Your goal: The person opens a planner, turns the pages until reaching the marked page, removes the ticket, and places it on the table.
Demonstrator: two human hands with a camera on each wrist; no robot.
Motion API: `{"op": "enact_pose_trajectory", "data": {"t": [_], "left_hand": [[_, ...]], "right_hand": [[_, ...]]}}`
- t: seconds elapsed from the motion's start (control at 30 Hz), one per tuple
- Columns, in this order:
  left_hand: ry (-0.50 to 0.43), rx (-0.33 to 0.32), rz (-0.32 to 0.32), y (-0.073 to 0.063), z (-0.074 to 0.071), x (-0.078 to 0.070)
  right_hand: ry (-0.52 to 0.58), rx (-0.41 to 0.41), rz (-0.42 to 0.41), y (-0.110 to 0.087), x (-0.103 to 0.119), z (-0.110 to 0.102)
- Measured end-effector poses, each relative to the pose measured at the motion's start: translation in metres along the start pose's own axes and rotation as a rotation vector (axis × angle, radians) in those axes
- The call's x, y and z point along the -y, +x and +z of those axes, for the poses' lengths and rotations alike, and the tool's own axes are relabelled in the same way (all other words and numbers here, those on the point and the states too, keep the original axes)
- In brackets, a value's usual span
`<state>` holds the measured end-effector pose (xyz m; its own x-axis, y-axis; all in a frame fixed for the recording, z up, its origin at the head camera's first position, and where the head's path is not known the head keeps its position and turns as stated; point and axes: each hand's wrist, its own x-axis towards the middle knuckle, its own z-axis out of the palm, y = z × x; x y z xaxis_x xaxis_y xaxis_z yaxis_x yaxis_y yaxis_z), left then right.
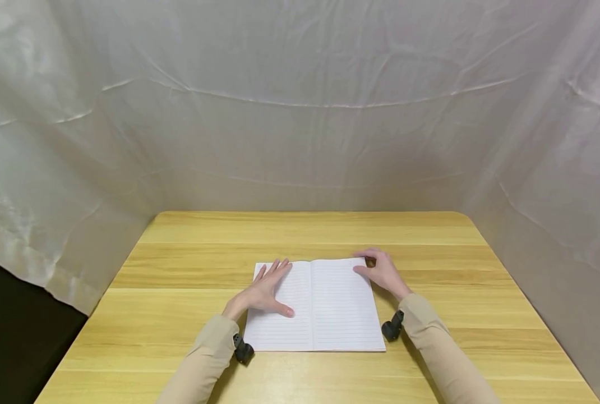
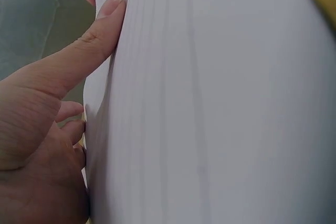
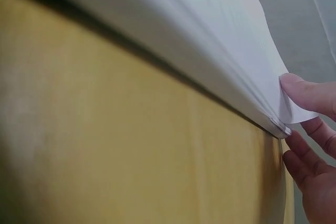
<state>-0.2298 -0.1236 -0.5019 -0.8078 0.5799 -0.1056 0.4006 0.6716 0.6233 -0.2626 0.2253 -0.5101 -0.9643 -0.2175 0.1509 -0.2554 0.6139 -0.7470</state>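
Observation:
An open notebook [image 1: 342, 308] with lined white pages lies flat on the wooden table. My left hand [image 1: 266, 293] rests on its left page, fingers spread and thumb pointing toward the fold; the left wrist view shows that thumb [image 2: 100, 38] against the lined paper [image 2: 210, 98]. At the far right corner, my right hand [image 1: 382, 272] pinches a page between thumb and fingers. In the right wrist view the page corner [image 3: 302, 114] is lifted off the stack of pages below, with the right thumb [image 3: 304, 90] on top of it.
The notebook lies on a light wooden table [image 1: 179, 269] with rounded far corners. Pale grey cloth [image 1: 300, 146] hangs behind and along both sides. A dark area [image 1: 12, 331] shows past the table's left edge. Small black cameras [image 1: 392, 328] sit at both wrists.

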Motion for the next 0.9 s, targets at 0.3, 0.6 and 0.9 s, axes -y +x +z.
{"op": "enact_pose_trajectory", "data": {"t": [0.3,0.6,0.9], "left_hand": [[-0.029,-0.030,0.015,0.000,0.002,0.002],[-0.032,-0.066,0.030,-0.003,0.004,0.003],[-0.029,-0.089,0.025,-0.012,0.005,-0.002]], "right_hand": [[0.024,-0.040,0.046,-0.001,0.001,0.000],[0.060,-0.087,0.052,-0.008,0.006,0.000],[0.112,-0.064,0.044,-0.020,0.011,-0.001]]}}
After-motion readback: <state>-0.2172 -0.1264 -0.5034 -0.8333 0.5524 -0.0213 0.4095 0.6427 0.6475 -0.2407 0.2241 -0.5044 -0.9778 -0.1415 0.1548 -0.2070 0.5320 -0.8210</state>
